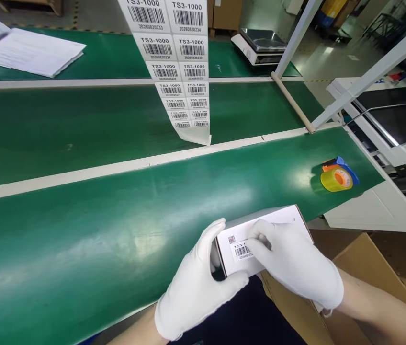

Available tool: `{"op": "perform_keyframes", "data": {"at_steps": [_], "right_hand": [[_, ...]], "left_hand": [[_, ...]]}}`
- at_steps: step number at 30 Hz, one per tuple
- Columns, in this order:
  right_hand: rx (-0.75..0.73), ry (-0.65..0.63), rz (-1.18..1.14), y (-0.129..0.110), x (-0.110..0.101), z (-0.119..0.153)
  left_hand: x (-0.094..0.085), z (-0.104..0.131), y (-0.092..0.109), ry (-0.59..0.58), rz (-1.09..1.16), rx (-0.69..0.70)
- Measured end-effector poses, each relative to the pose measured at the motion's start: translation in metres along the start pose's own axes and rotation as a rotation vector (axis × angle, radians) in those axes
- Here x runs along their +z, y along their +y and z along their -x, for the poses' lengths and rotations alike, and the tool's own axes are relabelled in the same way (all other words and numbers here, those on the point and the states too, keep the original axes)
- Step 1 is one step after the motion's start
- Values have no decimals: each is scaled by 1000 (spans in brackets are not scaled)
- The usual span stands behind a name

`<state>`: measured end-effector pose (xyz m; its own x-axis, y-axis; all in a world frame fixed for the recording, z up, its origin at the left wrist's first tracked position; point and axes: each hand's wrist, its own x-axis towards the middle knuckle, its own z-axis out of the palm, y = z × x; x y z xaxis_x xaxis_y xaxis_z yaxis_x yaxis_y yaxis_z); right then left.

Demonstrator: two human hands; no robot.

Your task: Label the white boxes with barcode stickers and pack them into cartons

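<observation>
With our gloved left hand (203, 282) we clamp the left end of a white box (243, 230), thumb along its lower edge. Our right hand (289, 254) bends over the same box, thumb and forefinger on the right part of a barcode label (240, 252); we cannot tell whether they pinch it or only press. The label lies just below a small printed code (231, 239). Our box is at the near edge of the green bench (117, 230). Farther right sits a yellow tape roll (332, 181); ahead hangs a label strip (185, 72), with a scale (262, 40) beyond.
</observation>
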<state>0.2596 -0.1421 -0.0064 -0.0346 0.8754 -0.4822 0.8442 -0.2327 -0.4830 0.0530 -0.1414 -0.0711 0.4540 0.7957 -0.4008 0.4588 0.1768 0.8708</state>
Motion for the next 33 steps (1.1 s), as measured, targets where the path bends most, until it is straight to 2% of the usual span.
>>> {"op": "perform_keyframes", "data": {"at_steps": [15, 20, 23, 25, 27, 28, 30, 32, 33], "right_hand": [[-7, 21, 78, -1, 2, 0], [-23, 78, 207, -7, 12, 2], [36, 97, 372, -8, 16, 5], [113, 138, 457, -6, 14, 10], [132, 267, 476, -2, 12, 17], [82, 332, 465, 0, 13, 20], [-144, 366, 445, 2, 20, 25], [-400, 290, 436, 4, 33, 27], [-471, 254, 435, 7, 40, 27]], "left_hand": [[1, 0, -2, 8, -26, -19], [2, 0, -2, 28, -49, 3], [2, 1, -4, 51, -79, 32], [2, 1, -6, 56, -98, 56], [1, 1, -9, 62, -118, 93], [0, 0, -11, 71, -127, 123], [-2, -2, -15, 98, -136, 200], [-3, -7, -17, 124, -131, 260], [-4, -10, -16, 134, -130, 269]]}}
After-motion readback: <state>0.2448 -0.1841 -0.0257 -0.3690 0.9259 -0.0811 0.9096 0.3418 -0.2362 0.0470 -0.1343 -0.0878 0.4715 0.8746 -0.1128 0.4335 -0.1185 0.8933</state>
